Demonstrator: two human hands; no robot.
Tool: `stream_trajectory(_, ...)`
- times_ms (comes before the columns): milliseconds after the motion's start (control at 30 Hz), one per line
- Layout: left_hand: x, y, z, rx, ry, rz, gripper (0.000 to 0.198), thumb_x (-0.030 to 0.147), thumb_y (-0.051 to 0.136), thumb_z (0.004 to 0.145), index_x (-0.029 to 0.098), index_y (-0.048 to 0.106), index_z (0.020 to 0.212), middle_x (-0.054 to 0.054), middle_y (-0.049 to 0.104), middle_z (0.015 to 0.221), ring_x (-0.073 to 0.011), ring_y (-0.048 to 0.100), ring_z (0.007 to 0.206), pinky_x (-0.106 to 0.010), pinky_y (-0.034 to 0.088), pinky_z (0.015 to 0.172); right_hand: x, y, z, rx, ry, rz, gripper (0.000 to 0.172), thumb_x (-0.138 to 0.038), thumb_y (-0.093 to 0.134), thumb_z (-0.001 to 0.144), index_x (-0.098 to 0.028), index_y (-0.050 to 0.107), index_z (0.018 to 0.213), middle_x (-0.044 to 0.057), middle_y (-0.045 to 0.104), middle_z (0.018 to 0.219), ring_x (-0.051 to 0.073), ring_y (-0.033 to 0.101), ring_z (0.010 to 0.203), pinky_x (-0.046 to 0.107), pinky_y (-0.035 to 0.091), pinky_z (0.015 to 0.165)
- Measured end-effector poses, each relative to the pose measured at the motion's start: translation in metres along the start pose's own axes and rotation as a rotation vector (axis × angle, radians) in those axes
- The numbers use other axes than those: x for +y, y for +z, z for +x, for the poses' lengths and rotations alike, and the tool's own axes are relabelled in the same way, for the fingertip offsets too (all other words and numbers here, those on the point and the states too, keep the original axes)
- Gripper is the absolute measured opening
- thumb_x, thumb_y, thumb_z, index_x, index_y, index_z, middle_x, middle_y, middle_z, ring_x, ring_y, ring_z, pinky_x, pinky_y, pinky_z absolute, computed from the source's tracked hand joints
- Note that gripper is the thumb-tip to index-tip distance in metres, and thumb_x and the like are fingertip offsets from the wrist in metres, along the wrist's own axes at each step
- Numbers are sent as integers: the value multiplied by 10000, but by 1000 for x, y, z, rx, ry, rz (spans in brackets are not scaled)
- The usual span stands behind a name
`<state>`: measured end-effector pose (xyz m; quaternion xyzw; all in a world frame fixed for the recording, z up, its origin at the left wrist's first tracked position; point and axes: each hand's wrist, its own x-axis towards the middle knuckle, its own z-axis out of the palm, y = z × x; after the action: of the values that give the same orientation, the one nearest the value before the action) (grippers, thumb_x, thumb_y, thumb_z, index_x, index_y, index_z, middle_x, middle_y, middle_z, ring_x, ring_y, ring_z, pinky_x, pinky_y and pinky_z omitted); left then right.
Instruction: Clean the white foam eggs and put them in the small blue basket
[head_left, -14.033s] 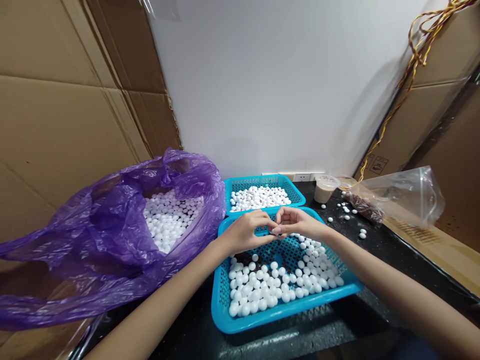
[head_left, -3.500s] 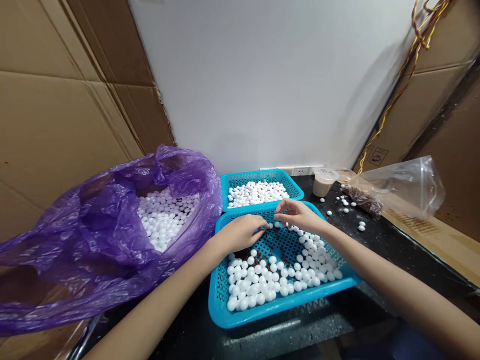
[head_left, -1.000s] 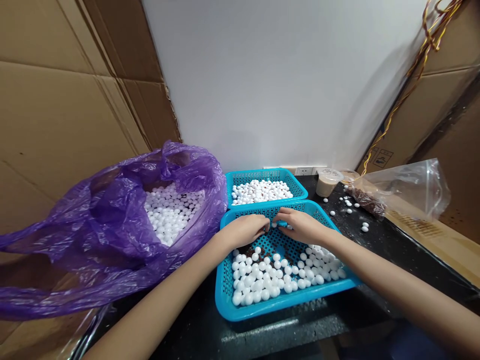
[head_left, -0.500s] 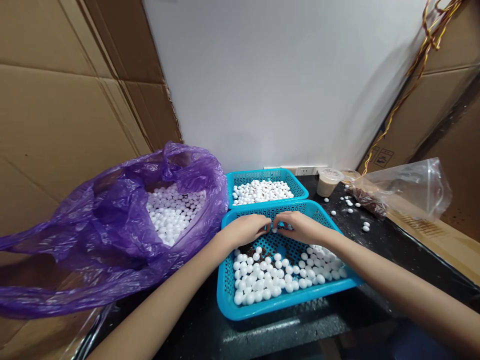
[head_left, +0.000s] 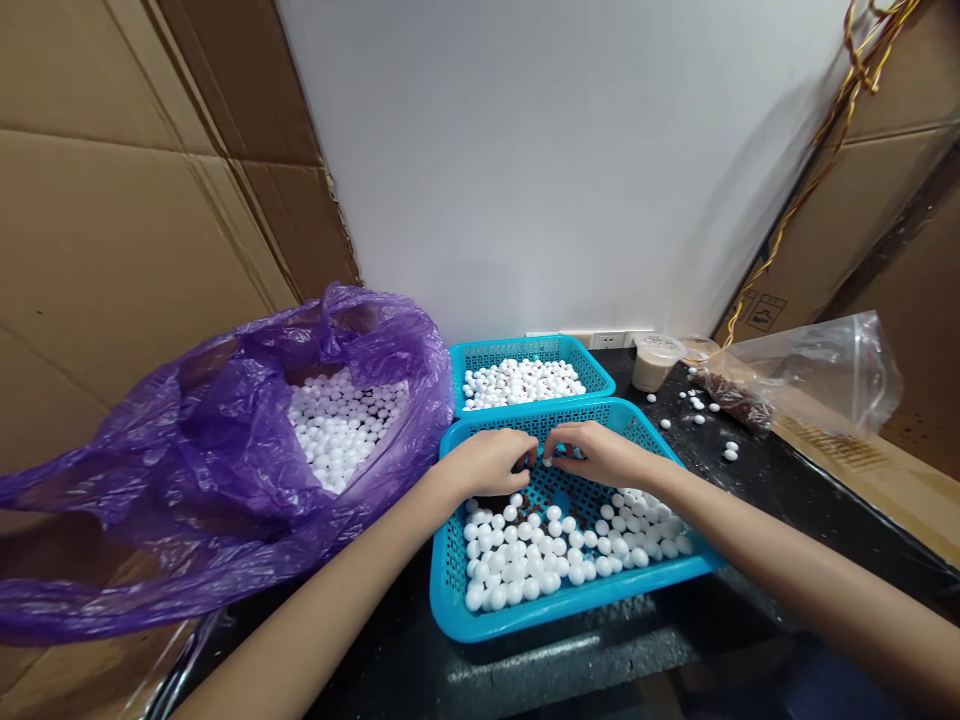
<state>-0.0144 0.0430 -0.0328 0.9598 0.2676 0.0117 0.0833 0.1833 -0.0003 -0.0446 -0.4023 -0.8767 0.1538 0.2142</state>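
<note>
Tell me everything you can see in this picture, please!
Front basket: one, turquoise, on the black counter
Back basket: one, turquoise, behind the front basket
Foam balls: very many, white, in both baskets and the bag, some on the counter
Plastic bag: one, purple, left of the baskets
Clear bag: one, see-through, right side, brown bits inside
Lidded cup: one, beige, by the wall
Wires: a bundle, yellow and brown, top right
Left hand: one, bare, over the front basket
Right hand: one, bare, over the front basket
</note>
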Motion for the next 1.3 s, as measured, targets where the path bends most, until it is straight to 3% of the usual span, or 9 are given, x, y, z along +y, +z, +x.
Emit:
stream_trajectory(200, 1, -3, 1, 12, -13, -2, 120, 198, 468, 839, 174, 583, 865, -37, 622, 874, -189, 588, 813, -251, 411, 645, 2, 0, -1, -7, 16, -9, 123, -102, 538, 811, -175, 617, 871, 22, 650, 837, 135, 573, 698, 225, 424, 647)
stream_trajectory(667, -1, -2, 0, 1, -35, -64, 72, 191, 513, 796, 190, 545, 861, -6, 621, 864, -168, 572, 778, -232, 366, 586, 3, -3, -2, -4, 11, 6, 115, -93, 542, 804, -174, 610, 847, 14, 644, 811, 131, 568, 696, 220, 417, 642)
stream_trajectory(833, -2, -1, 1, -16, -7, -86, 81, 179, 522, 808, 198, 565, 874, -1, 618, 900, -171, 569, 826, -240, 371, 642, 4, -2, -3, -2, 22, 16, 108, -123, 559, 807, -171, 596, 896, 21, 641, 841, 133, 563, 696, 230, 421, 633)
stream_trajectory(1100, 0, -5, 1, -16, 33, -41, 69, 146, 537, 807, 200, 578, 821, 20, 596, 836, -140, 556, 748, -222, 341, 587, 6, -1, -2, -58, 10, -25, 140, -132, 553, 824, -174, 624, 937, 41, 636, 882, 168, 592, 794, 259, 429, 699)
stream_trajectory(1300, 3, -5, -1, 12, 100, -29, 78, 131, 519, 815, 189, 571, 816, 16, 593, 834, -139, 563, 749, -221, 364, 617, 6, 1, -2, -62, 22, -20, 114, -140, 578, 806, -169, 613, 910, 39, 635, 869, 172, 595, 778, 256, 427, 669)
